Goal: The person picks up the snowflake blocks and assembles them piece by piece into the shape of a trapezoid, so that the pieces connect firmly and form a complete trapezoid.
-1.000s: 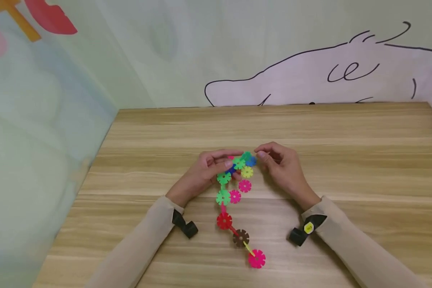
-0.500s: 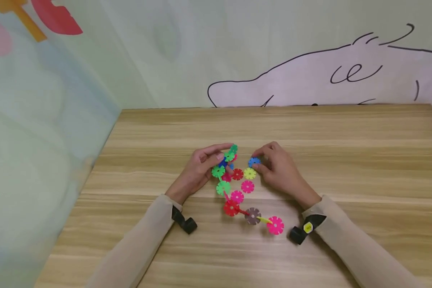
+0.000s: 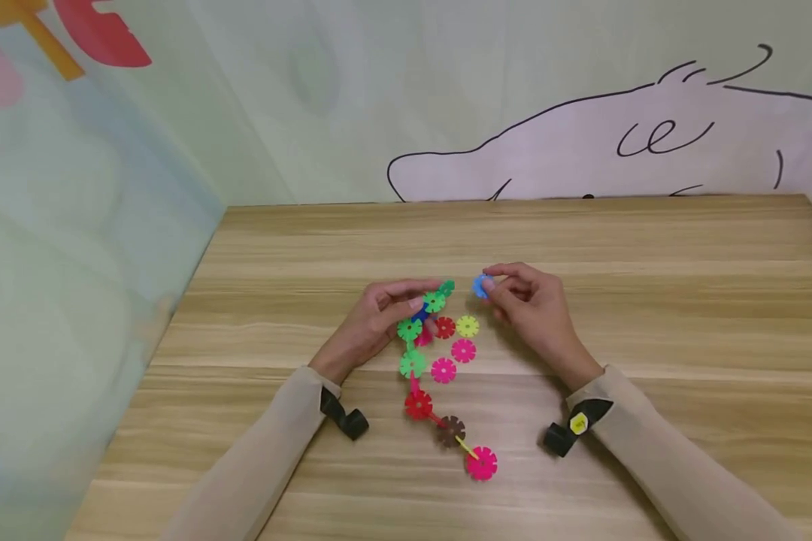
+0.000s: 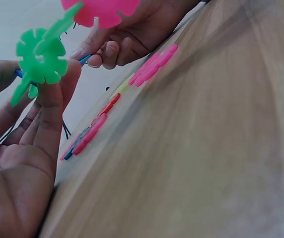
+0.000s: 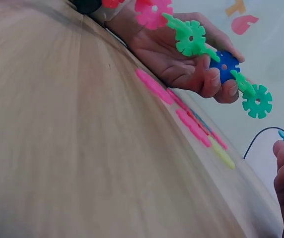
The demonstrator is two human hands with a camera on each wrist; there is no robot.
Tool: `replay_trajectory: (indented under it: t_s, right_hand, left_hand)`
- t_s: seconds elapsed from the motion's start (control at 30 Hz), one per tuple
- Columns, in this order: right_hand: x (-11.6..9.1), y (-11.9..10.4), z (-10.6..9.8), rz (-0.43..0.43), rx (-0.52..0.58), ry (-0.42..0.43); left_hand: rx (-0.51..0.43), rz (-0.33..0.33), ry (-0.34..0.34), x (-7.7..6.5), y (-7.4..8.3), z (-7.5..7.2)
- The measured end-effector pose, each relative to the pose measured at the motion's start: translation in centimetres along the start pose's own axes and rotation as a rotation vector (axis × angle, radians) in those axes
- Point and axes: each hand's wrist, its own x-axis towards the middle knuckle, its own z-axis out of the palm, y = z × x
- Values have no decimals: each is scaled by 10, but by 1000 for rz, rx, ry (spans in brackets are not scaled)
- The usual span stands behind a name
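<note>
My left hand (image 3: 372, 321) pinches a chain of notched plastic snowflake discs near its far end, at a dark blue disc (image 5: 225, 67). Past the fingertips a teal-green disc (image 5: 257, 101) sticks out at that end. From the hand, green, red and brown discs run toward me, down to a pink disc (image 3: 482, 463) at the near end. Between thumb and index finger, my right hand (image 3: 536, 309) holds a light blue snowflake disc (image 3: 482, 286), level with the teal-green one and a small gap to its right.
Loose discs lie flat on the wooden table (image 3: 683, 300) between the hands: a yellow disc (image 3: 468, 326), a red disc (image 3: 445, 327) and a few pink ones, such as the pink disc (image 3: 463, 351). A printed wall (image 3: 325, 113) stands behind the table's back edge.
The right hand has taken hold of the light blue disc and raised it from the table toward the chain's far end. The chain's near end swung up and right, then back down.
</note>
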Motion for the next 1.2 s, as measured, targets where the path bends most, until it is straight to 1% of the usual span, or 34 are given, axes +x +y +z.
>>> replay_trajectory:
  t_s: [0.1,0.4,0.57,0.8,1.2]
  right_hand:
    - [0,0,3,19,49,11]
    - [2,-4,15,63,113,12]
    - [3,-5,16,63,142,3]
    - [3,-5,17,47,154,-36]
    - [5,-3,16,58,223,-66]
  left_hand:
    - [30,-10,1,0,1,0]
    - [98,-38,-34,1,2,0]
    - [129,-44,-44,1,1,-1]
    - [163,-37,-53,1,2,-1]
    - [218,-60,-50,-1,3,-1]
